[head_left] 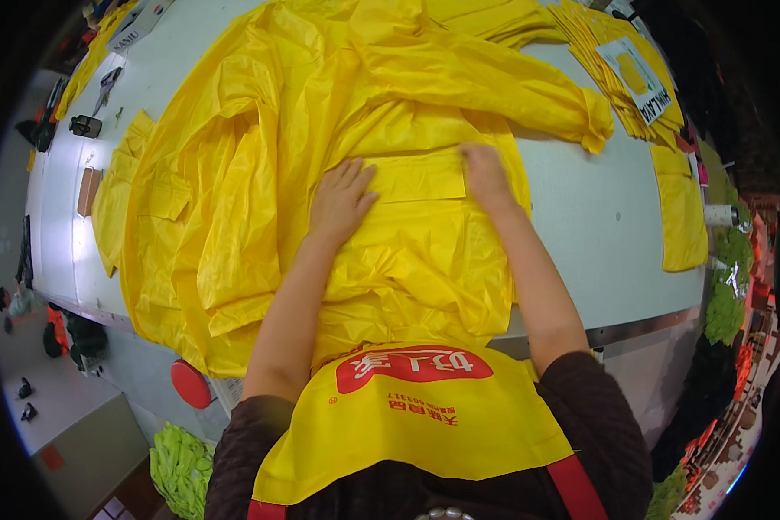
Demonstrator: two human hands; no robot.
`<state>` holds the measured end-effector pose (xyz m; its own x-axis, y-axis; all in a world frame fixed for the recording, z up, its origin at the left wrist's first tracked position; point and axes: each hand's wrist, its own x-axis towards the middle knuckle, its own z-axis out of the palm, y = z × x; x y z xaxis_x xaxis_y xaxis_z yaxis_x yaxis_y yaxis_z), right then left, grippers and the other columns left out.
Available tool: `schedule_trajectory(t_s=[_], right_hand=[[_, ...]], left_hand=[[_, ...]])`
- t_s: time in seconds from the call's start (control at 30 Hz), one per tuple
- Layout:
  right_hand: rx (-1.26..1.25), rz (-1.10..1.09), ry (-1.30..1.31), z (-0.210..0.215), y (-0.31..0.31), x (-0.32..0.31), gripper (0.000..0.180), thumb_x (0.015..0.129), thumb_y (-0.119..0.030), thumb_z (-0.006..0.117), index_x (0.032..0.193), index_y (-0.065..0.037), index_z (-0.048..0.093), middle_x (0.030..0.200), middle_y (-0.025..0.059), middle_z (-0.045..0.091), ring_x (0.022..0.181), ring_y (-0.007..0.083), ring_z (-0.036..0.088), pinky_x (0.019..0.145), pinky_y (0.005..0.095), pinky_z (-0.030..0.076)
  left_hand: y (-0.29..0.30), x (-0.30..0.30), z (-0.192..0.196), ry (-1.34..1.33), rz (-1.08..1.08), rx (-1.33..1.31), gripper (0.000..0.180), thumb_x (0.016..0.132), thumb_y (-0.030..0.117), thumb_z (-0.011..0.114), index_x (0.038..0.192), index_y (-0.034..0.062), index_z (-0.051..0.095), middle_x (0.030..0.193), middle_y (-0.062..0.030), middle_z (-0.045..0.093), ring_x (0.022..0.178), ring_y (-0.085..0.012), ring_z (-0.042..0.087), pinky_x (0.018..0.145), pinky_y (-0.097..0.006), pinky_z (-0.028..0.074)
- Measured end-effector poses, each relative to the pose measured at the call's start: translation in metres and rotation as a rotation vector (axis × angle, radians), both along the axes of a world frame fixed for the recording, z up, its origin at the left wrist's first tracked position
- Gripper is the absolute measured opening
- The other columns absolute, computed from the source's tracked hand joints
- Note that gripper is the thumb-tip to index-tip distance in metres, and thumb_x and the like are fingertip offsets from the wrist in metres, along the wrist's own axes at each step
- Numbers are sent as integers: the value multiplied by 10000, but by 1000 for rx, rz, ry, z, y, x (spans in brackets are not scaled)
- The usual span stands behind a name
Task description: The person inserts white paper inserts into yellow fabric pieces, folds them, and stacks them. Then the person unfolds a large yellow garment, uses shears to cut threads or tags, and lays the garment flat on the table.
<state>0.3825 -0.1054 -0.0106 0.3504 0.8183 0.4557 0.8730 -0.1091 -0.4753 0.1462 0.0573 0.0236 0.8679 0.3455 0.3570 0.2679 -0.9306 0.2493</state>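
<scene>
A large yellow jacket [407,234] of shiny cloth lies spread and crumpled before me, one sleeve [511,87] stretching to the right. On its body is a flat rectangular pocket flap [420,178]. My left hand [342,199] rests open with fingers flat on the cloth at the flap's left end. At the opposite end, my right hand [488,178] has its fingers curled at the flap's upper right corner; they are slightly blurred. What lies beneath its fingertips is hidden.
Stacked yellow pieces [594,61] with a printed sheet [637,78] lie at the far right. Nearer on that side are a folded yellow piece [679,208] and a white spool [719,216]. A black object [85,126] and brown box [88,191] sit left on the pale table [615,225].
</scene>
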Motion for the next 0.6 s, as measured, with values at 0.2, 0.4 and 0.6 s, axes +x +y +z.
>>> schedule_trajectory(t_s=[0.2,0.4,0.6], right_hand=[[-126,-163,351,25,-31,33,216,876,-41,503,1074,18,566,974,163,622,884,272,601,792,320,475],[-180,-159,399,37,-27,13,214,827,-114,587,993,21,594,964,176,612,872,310,590,756,357,469],[-272,-73,484,27,-8,15,239,773,-181,655,907,11,604,832,156,620,731,296,581,656,354,459]], left_hand=[[10,-24,-26,-211,174,-295,262,870,91,508,1106,0,577,1173,-209,562,1119,-355,510,965,-405,393],[9,-23,-24,-269,201,-334,220,856,27,510,1058,-11,589,1136,-204,580,1108,-348,521,957,-391,402],[7,-12,-16,-295,184,-255,174,817,37,564,981,-6,604,996,-169,621,977,-340,561,880,-404,431]])
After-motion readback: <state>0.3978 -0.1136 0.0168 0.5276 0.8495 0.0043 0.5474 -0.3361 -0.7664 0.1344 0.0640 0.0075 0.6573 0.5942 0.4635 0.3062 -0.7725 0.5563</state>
